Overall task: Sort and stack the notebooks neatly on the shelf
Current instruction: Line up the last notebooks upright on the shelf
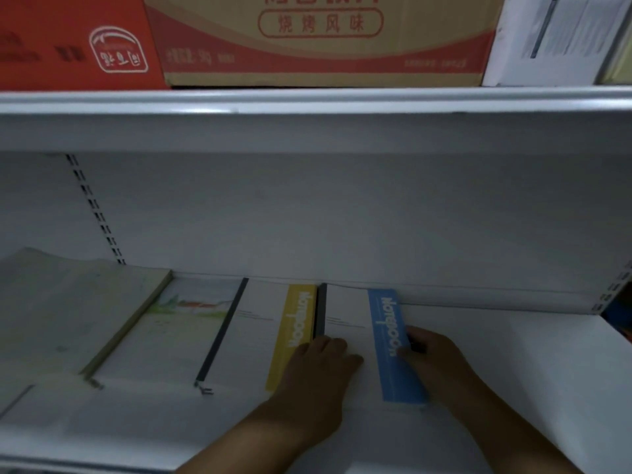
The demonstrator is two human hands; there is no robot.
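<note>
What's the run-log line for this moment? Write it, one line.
left hand: pressing on blue-band notebook | right hand: gripping its right edge | yellow-band notebook: adjacent left | both flat on shelf

You can read "Notebook" lengthwise on the white notebook with a yellow strip (294, 330) and on the white notebook with a blue strip (386, 330). The tan-and-red cardboard carton (325, 39) above reads "烧烤风味".
</note>
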